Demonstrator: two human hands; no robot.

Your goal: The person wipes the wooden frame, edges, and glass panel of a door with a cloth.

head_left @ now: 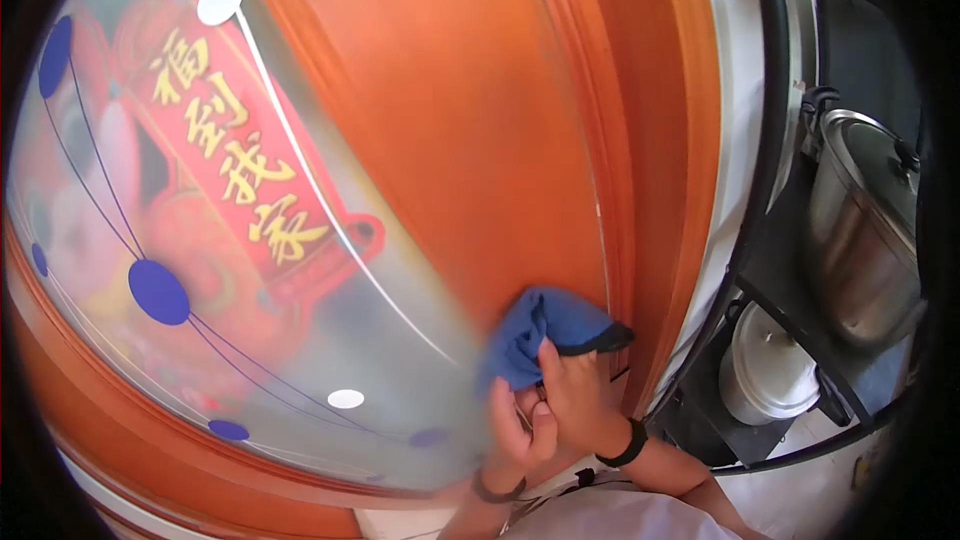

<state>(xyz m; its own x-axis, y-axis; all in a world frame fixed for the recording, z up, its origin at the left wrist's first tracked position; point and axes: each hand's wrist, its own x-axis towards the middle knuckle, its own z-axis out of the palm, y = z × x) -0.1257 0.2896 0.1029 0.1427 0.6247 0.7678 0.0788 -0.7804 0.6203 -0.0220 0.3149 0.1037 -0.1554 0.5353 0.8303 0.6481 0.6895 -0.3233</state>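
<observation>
A bunched blue cloth (540,325) with a black edge lies against the orange wooden door (450,130), low near its right side. My right hand (578,402) grips the cloth from below, fingers closed into it. Close beside it, my left hand (522,430) has its fingers curled at the cloth's lower edge. A small dark part shows between the two hands; I cannot make out what it is. Both wrists wear dark bands.
Left of the cloth is a frosted glass panel (400,380) with blue and white ovals and a red decoration (230,150) with gold characters. On the right, a black rack (700,425) holds a large steel pot (860,230) and a smaller lidded pot (765,370).
</observation>
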